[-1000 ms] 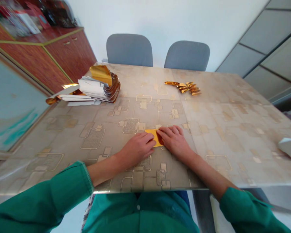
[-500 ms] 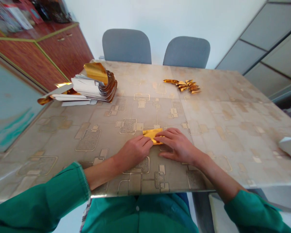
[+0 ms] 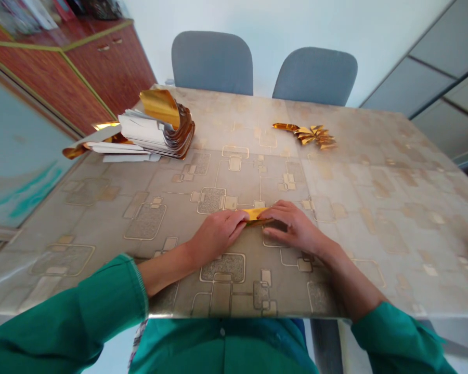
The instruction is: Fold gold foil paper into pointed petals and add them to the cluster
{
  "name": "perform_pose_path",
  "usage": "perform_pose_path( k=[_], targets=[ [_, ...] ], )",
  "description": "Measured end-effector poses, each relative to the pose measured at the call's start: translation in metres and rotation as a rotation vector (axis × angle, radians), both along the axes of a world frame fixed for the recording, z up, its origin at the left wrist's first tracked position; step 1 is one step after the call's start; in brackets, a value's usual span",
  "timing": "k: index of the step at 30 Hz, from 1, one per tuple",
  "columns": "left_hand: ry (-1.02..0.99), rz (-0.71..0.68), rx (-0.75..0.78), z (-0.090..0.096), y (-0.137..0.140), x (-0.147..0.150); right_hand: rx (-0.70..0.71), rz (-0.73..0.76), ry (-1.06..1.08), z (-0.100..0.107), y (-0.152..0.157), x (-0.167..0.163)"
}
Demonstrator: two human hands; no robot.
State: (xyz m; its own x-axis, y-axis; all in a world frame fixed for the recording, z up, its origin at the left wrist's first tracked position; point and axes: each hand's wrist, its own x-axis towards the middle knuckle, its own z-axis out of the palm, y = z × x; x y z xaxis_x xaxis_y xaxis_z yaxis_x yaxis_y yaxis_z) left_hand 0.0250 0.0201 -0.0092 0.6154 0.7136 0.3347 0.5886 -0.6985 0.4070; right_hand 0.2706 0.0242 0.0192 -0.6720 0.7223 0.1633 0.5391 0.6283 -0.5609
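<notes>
Gold paper (image 3: 256,214) between both hands (image 3: 222,228), now narrower than before.

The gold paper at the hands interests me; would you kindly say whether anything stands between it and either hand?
Nothing visible does: the left hand and the right hand both touch the gold paper, at opposite ends.

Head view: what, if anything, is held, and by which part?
A narrow, shiny gold paper strip: the left grip pinches its left end; the right grip touches its right end, but whether it pinches cannot be told.
</notes>
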Motion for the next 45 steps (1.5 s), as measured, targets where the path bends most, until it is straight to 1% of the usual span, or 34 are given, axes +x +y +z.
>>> perform_pose_path(
  k=[4,9,14,18,22,27,30,32,34,35,37,40,45],
  targets=[
    [-0.036,0.024,-0.048,0.000,0.001,0.002,0.003,-0.114,0.055,-0.004,0.001,-0.007],
    [-0.066,0.070,-0.146,0.005,0.003,0.004,0.054,-0.246,0.025,-0.010,0.002,-0.015],
    [-0.092,0.093,-0.210,0.006,0.007,0.004,0.089,-0.325,-0.016,-0.020,0.002,-0.017],
    [-0.083,0.098,-0.205,0.004,0.009,0.003,0.124,-0.381,-0.049,-0.025,0.001,-0.018],
    [-0.094,0.094,-0.190,0.003,0.008,0.003,0.159,-0.433,-0.088,-0.025,-0.001,-0.020],
    [-0.111,0.074,-0.177,0.003,0.007,0.002,0.161,-0.447,-0.127,-0.024,0.002,-0.022],
    [-0.104,0.059,-0.131,0.005,0.008,0.000,0.185,-0.459,-0.144,-0.025,0.002,-0.024],
    [-0.063,0.071,-0.044,0.009,0.006,-0.001,0.205,-0.466,-0.159,-0.026,0.002,-0.024],
    [0.019,0.083,0.073,0.015,0.000,0.000,0.219,-0.467,-0.169,-0.026,0.001,-0.025],
    [0.071,0.075,0.123,0.017,-0.005,0.001,0.226,-0.466,-0.171,-0.026,0.001,-0.025],
    [0.163,0.015,0.178,0.019,-0.015,0.005,0.244,-0.466,-0.177,-0.027,0.001,-0.026],
    [0.267,-0.087,0.177,0.013,-0.030,0.011,0.277,-0.468,-0.201,-0.028,0.000,-0.026],
    [0.354,-0.103,0.107,-0.003,-0.038,0.014,0.326,-0.473,-0.264,-0.027,-0.001,-0.028]
  ],
)
